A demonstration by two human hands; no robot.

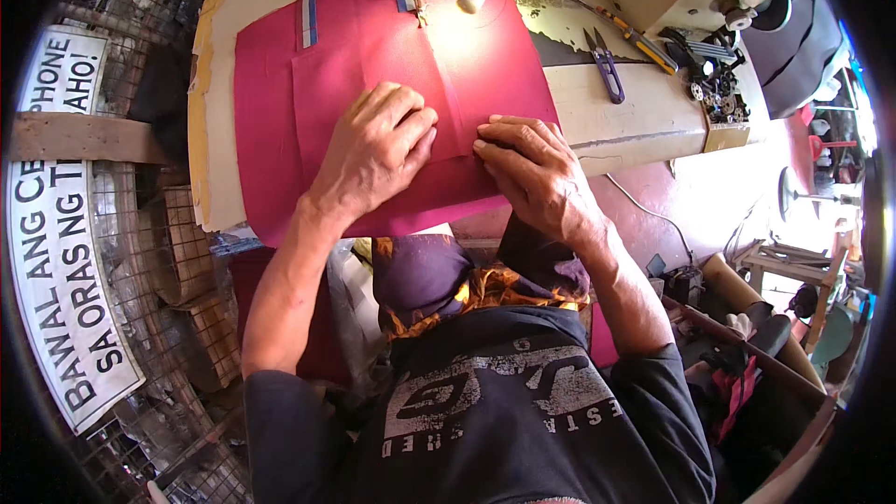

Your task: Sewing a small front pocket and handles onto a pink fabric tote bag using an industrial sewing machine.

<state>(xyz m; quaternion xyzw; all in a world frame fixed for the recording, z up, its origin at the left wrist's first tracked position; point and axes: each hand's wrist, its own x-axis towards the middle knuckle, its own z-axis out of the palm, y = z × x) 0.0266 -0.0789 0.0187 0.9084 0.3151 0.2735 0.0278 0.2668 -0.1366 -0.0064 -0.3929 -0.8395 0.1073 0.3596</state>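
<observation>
A wide magenta cloth [266,103] lies over the pale sewing table, with a folded panel of the same colour on top of it. My left hand [378,145] is closed on the panel, fingers curled and thumb pressed against them. Close by on the right, my right hand [537,168] pinches the cloth near its right edge, its thumb mostly hidden. Beyond both hands, the needle area of a sewing machine [422,9] stands over the panel under a bright lamp. Two blue-and-white striped strips [307,0] reach down onto the cloth from the far side.
Purple thread snips [609,70] and an orange-handled screwdriver [649,47] rest on the table at right. Past them a tray [726,137] holds small metal machine parts. Wire mesh [177,317] with a white sign stands at left. A cable [653,212] hangs below the table's right side.
</observation>
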